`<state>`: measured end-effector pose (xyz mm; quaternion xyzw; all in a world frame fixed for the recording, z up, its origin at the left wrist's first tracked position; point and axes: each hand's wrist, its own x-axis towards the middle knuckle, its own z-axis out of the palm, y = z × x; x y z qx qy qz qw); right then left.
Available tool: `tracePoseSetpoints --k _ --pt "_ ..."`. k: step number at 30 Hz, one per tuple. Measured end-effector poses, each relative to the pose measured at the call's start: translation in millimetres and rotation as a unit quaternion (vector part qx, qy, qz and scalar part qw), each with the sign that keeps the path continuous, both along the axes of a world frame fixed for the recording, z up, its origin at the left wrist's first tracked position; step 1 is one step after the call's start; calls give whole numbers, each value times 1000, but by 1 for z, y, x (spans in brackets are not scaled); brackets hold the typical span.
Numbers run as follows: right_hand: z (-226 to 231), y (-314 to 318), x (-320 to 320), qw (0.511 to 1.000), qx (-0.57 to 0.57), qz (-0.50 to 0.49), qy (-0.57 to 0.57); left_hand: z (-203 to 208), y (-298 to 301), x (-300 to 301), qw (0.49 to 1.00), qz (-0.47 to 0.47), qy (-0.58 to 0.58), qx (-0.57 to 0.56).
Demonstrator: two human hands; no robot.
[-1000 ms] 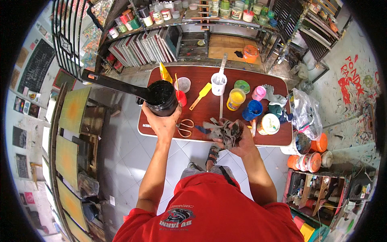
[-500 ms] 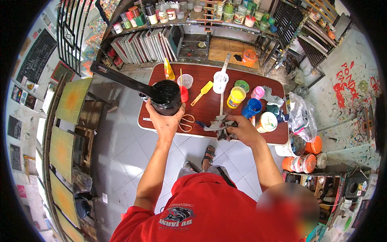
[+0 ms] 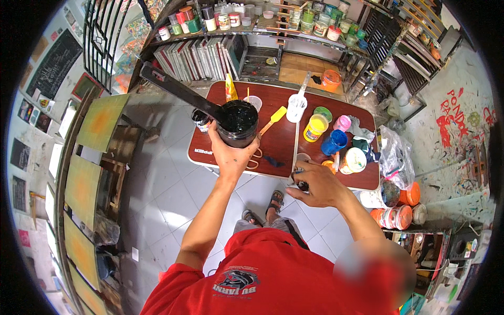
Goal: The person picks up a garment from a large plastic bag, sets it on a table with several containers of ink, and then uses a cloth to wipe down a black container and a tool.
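My left hand is wrapped around a tub of black paint, raised over the left part of the table. A long black paddle leans out of the tub toward the upper left. My right hand is closed at the table's front edge. A dark, crumpled rag shows between its fingers, mostly hidden. Between the hands, a dark smear marks the red-brown tabletop. Scissors with orange handles lie partly under my left hand.
Around the table are a yellow spatula, a white cup, a yellow paint tub, a blue paint tub and a pink pot. A plastic bag hangs at the right. Shelves with jars stand behind.
My right hand has turned over and come slightly nearer to me, its fingers curling so the rag is mostly hidden. The view has shifted a little; my left hand still holds the tub.
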<state>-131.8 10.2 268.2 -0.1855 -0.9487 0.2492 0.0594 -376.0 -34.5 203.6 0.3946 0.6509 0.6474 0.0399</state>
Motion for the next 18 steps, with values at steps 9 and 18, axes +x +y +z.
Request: tracePoseSetpoints --k 9,18 --pt "-9 -27 -30 992 -48 -116 -17 1 -16 -3 1000 -6 -5 -9" --pt "-46 -35 -22 999 -1 -38 4 -2 -29 -7 1000 10 7 -4"
